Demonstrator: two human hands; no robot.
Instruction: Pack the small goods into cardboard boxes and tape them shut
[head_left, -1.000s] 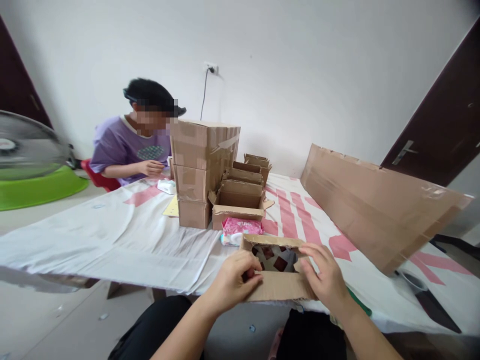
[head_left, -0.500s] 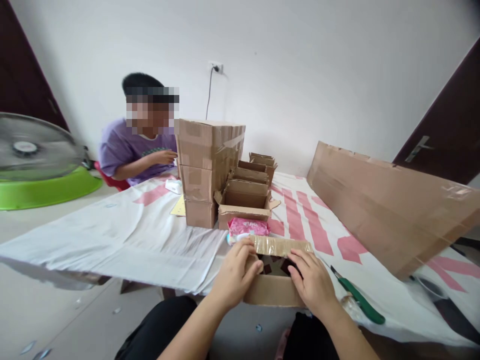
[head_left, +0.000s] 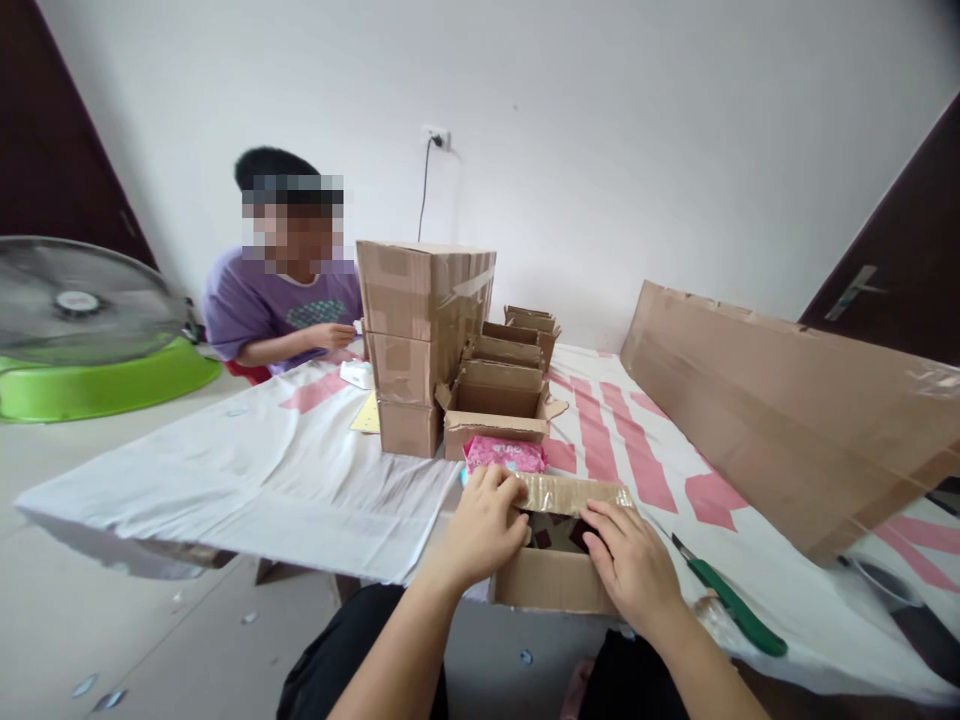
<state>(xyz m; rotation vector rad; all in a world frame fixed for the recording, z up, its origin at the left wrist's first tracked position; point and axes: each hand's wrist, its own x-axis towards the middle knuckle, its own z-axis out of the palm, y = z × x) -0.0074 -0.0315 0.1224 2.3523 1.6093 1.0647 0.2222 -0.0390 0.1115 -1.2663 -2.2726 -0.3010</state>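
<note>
A small cardboard box (head_left: 551,582) sits at the table's near edge, its top partly open. Its far flap (head_left: 576,495), covered with shiny clear tape, stands raised. Inside, a cream and dark-red patterned surface (head_left: 555,533) shows through the gap. My left hand (head_left: 487,525) grips the box's left side, fingers bent over the top edge. On the right side, my right hand (head_left: 631,555) holds the box, its fingers curled over the edge at the opening. Just behind the box lies a pink soft pack (head_left: 506,455). To the right is a green-handled box cutter (head_left: 739,605), blade out.
Stacked taped cartons (head_left: 405,360) and a row of open cartons (head_left: 495,425) stand beyond. A large cardboard sheet (head_left: 780,410) stands on the right, near a dark object with a ring (head_left: 892,590). Across the table sits a person (head_left: 277,300); a fan (head_left: 75,300) is left.
The whole view has shifted slightly, so things appear a little further right. Both my hands stay on the box. The other person's hand has moved slightly and holds something small and white.
</note>
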